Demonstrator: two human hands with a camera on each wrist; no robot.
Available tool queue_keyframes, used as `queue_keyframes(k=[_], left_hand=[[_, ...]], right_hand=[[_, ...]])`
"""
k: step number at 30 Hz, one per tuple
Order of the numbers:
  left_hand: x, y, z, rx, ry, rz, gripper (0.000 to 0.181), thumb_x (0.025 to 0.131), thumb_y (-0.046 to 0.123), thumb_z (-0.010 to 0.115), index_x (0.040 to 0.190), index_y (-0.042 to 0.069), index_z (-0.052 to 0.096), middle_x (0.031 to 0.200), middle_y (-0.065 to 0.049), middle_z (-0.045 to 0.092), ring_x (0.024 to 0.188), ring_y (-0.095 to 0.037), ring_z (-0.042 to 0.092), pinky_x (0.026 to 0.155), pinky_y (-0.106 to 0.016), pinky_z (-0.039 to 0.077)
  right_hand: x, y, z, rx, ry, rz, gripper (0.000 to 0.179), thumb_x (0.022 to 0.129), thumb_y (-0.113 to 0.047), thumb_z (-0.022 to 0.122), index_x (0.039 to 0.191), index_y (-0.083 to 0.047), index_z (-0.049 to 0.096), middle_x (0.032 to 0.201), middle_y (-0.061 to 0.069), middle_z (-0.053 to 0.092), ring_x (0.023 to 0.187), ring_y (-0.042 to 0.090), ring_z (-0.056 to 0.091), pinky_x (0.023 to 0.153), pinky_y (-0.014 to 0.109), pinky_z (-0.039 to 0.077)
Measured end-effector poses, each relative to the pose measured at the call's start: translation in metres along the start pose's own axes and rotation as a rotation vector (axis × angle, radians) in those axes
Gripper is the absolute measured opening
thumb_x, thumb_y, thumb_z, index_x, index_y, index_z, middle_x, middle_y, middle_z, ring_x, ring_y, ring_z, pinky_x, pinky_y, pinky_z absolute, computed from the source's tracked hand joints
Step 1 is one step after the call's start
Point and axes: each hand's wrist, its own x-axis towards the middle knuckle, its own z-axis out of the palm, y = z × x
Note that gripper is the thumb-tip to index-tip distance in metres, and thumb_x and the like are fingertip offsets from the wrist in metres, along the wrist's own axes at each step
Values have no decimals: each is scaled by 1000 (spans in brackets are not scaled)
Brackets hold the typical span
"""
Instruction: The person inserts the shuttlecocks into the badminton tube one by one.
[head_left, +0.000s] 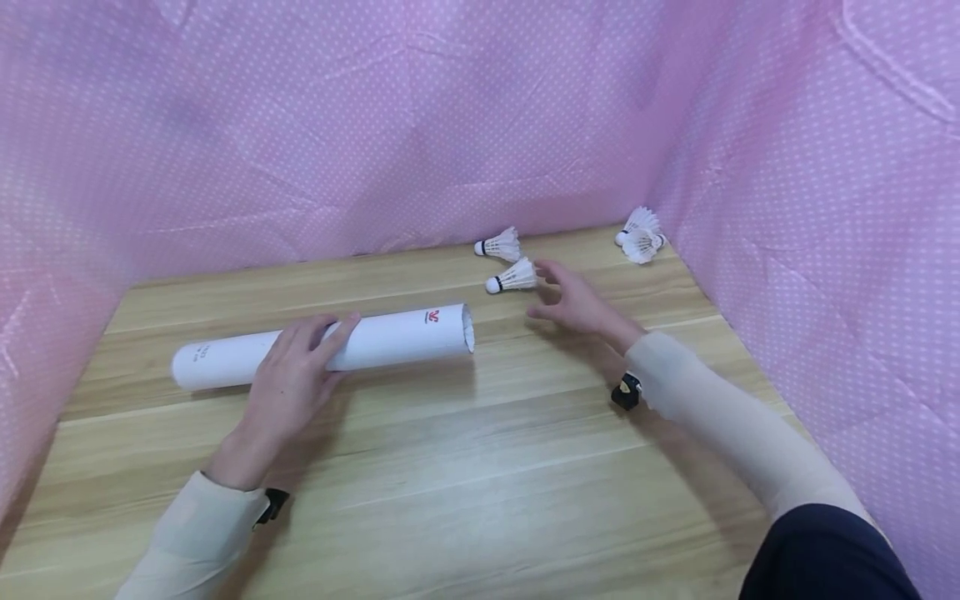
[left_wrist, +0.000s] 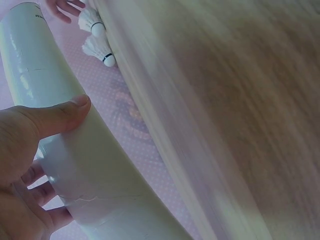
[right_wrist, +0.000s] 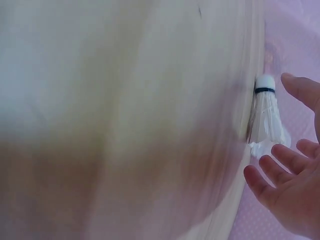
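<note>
Well, the left grip [head_left: 288, 383] is curled round a white tube [head_left: 405, 337], thumb across it, with the tube's open end toward the right; whether it rests on the bench [head_left: 465, 475] I cannot tell. Meanwhile the right grip [head_left: 573, 304] is spread, thumb apart from fingers, beside the feathers of the nearer shuttlecock [head_left: 516, 277], contact unclear. Another shuttlecock [head_left: 502, 245] lies just behind, and two more shuttlecocks [head_left: 642, 244] overlap near the far right corner, by pink dotted cloth [head_left: 375, 125]

Screened-off tabletop space, room type unclear: pink dotted fabric [head_left: 360, 125] behind and beside wood-grain table [head_left: 465, 492].
</note>
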Motion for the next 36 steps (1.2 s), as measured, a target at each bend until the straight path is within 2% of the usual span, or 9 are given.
queue_keyframes(k=[7,10,13,16,21,24,29,36], left_hand=[[0,-1,0,-2,-6,2,94,61,-11,90,144,14,54,129,-25,55,113,-46,53,95,-60,46],[1,-1,0,3,-14,0,94,61,-11,91,144,13,54,129,-25,55,113,-46,53,95,-59,47],[1,-1,0,9,-21,-5,94,61,-10,91,144,14,54,129,-25,55,114,-46,53,96,-59,46],[1,-2,-1,8,-17,-7,94,61,-10,91,144,14,54,129,-25,55,113,-46,53,96,-59,46],[-1,-3,-1,8,-3,-4,95,60,-11,91,144,13,54,128,-26,55,112,-46,53,95,-60,46],[-1,-3,-1,7,-4,-3,95,60,-11,91,144,13,54,128,-26,55,113,-46,53,96,-60,46],[-2,-5,0,11,-14,-8,96,61,-10,91,146,15,53,129,-25,55,115,-45,52,98,-59,46],[-2,-6,0,18,-22,-14,97,61,-10,91,147,16,52,130,-25,54,116,-45,52,99,-59,46]], right_hand=[[-20,-15,17,38,-58,-59,88,86,-19,81,157,-11,29,155,13,40,141,33,39,113,49,37],[-27,-20,23,45,-59,-89,87,85,-20,82,156,-10,32,153,12,44,139,32,42,112,48,39],[-33,-24,26,46,-31,-98,83,86,-20,81,154,-7,35,149,13,48,135,32,46,110,47,41],[-35,-23,28,63,37,-86,76,86,-17,80,150,-6,41,145,15,50,131,33,49,109,48,42],[-29,-14,32,163,163,-53,70,86,-16,81,145,-4,46,144,18,49,130,37,48,107,48,45],[-21,-8,34,223,199,-24,73,85,-18,82,146,-4,44,146,21,46,132,38,47,107,48,44],[-8,-1,36,220,211,3,80,83,-20,84,148,-5,41,148,20,45,132,38,47,110,48,41],[5,-4,40,201,200,-18,79,80,-13,86,146,0,42,142,19,48,126,36,52,107,46,45]])
